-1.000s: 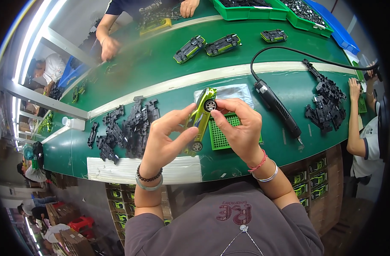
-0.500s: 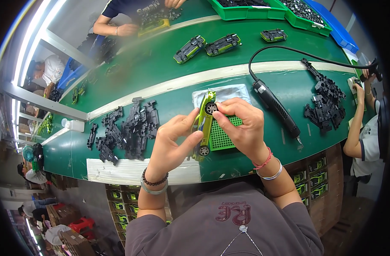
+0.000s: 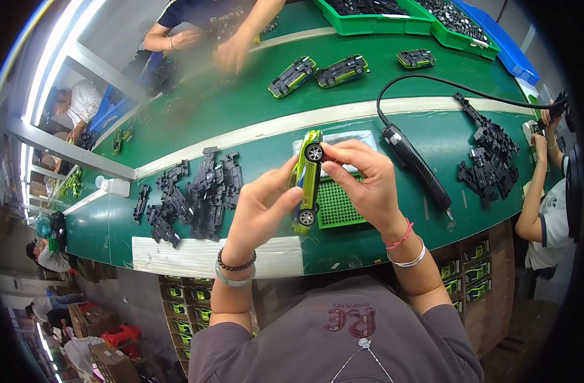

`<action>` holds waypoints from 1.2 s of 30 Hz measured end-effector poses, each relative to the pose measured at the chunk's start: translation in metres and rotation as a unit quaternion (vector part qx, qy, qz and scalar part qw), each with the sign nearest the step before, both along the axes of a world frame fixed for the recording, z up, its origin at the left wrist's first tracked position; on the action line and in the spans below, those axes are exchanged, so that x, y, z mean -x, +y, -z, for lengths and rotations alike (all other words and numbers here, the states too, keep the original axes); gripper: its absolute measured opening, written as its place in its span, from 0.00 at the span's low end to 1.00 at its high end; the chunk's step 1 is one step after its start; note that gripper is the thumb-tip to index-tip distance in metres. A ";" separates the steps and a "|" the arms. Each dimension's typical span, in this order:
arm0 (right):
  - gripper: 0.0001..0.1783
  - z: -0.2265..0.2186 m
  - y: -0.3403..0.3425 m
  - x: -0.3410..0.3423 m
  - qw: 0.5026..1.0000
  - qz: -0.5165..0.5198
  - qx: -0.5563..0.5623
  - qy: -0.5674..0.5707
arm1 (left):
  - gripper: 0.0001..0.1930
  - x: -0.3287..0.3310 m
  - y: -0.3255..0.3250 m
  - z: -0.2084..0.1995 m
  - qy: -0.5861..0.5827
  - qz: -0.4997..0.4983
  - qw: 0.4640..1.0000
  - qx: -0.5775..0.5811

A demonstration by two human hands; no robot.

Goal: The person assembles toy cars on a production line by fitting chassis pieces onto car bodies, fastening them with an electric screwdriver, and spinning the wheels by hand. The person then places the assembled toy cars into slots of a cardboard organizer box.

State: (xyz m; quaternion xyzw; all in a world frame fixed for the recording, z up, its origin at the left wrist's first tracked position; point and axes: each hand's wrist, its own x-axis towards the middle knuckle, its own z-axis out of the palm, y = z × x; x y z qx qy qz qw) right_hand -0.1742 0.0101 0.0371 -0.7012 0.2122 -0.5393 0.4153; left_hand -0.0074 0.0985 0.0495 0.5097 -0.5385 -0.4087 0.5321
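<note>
A shiny green toy car (image 3: 310, 179) is held on its side above the table, its black wheels facing right. My left hand (image 3: 265, 203) grips the car along its left side, thumb near the rear wheel's end and fingers behind the body. My right hand (image 3: 363, 179) pinches the car by the upper wheel with thumb and fingertips. Under the hands lies a green perforated tray (image 3: 340, 207), partly hidden, with a pale blue cloth (image 3: 352, 139) behind it. To the right rests a black electric screwdriver (image 3: 414, 165) with its cable.
Piles of black plastic chassis parts lie left (image 3: 206, 198) and right (image 3: 490, 153). Upturned toy cars (image 3: 343, 70) sit on the far bench near green bins (image 3: 378, 24). White foam (image 3: 177, 255) lines the near edge. A co-worker's arm (image 3: 250, 35) reaches across opposite.
The car has tilted slightly in my hands, showing more of its dark underside. Opposite, the co-worker's arm has reached forward over the far bench.
</note>
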 end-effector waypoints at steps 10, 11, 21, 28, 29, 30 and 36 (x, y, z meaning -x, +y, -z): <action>0.09 0.012 0.001 0.068 0.979 0.045 -0.164 -0.109 | 0.26 -0.095 -0.030 -0.010 -0.373 -0.086 0.919 0.099; 0.09 0.015 0.000 0.079 0.980 0.044 -0.163 -0.109 | 0.26 -0.116 -0.037 -0.015 -0.458 -0.105 0.875 0.116; 0.11 0.001 -0.019 0.093 0.985 0.132 -0.057 0.091 | 0.26 -0.303 -0.073 0.012 -0.559 -0.119 0.815 -0.101; 0.25 -0.013 -0.129 -0.037 0.901 0.056 0.256 0.345 | 0.26 -0.326 -0.080 0.025 -0.573 -0.104 0.803 -0.124; 0.29 0.002 -0.156 -0.061 0.887 0.043 0.278 0.366 | 0.26 -0.331 -0.081 0.028 -0.582 -0.099 0.798 -0.124; 0.32 0.015 -0.181 -0.081 0.852 0.049 0.292 0.431 | 0.26 -0.334 -0.082 0.032 -0.578 -0.100 0.801 -0.122; 0.41 0.021 -0.232 -0.139 0.702 0.010 0.261 0.663 | 0.22 -0.336 -0.088 0.035 -0.574 -0.102 0.805 -0.113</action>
